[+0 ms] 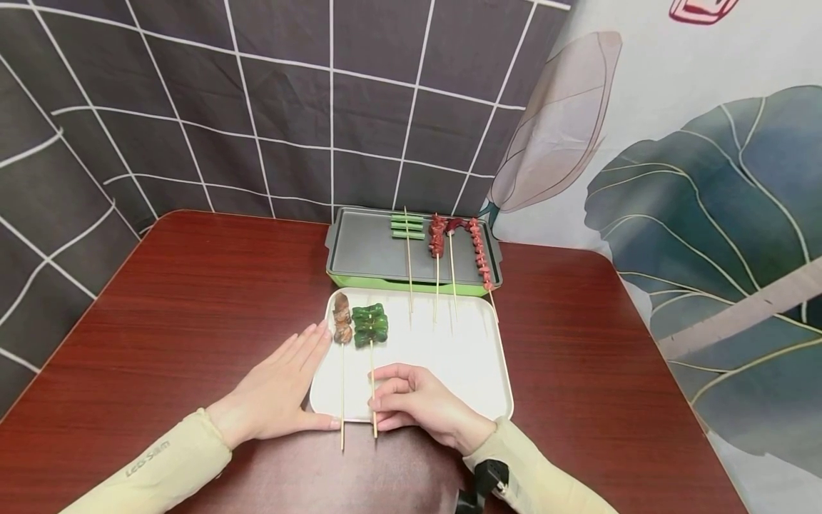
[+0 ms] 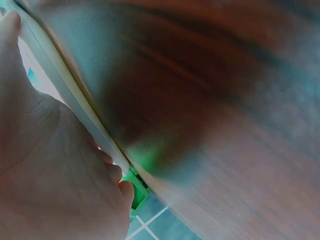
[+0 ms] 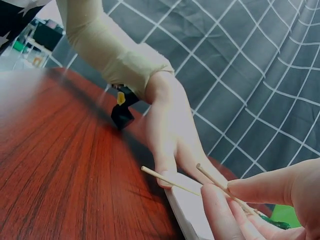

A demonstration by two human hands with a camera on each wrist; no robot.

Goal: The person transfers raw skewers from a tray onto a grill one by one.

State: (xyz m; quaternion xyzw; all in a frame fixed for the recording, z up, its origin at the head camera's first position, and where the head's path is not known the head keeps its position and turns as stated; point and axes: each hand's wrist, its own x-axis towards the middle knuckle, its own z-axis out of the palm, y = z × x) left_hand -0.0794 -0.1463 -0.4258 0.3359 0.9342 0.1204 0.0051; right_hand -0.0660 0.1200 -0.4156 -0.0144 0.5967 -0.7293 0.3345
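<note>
A white tray (image 1: pixel 443 371) lies on the table in front of the person. My left hand (image 1: pixel 276 389) rests along its left edge, fingers straight, thumb at the near corner. Between thumb and fingers, my right hand (image 1: pixel 417 407) pinches the stick of a skewer of green vegetable pieces (image 1: pixel 370 325) over the tray's left part; the right wrist view shows this stick (image 3: pixel 212 177) in the fingertips. Left of it, a skewer of brown pieces, perhaps mushroom or meat, (image 1: pixel 342 320) lies on the tray, its stick end reaching past the near rim.
Behind the tray stands a grey grill pan (image 1: pixel 366 243) on a green base. Across it lie a skewer of green stalks (image 1: pixel 407 227), a red meat skewer (image 1: pixel 437 235), a dark red skewer (image 1: pixel 456 225) and a skewer of small pink-red pieces (image 1: pixel 479 253). A tiled-pattern curtain (image 1: pixel 289 107) hangs behind.
</note>
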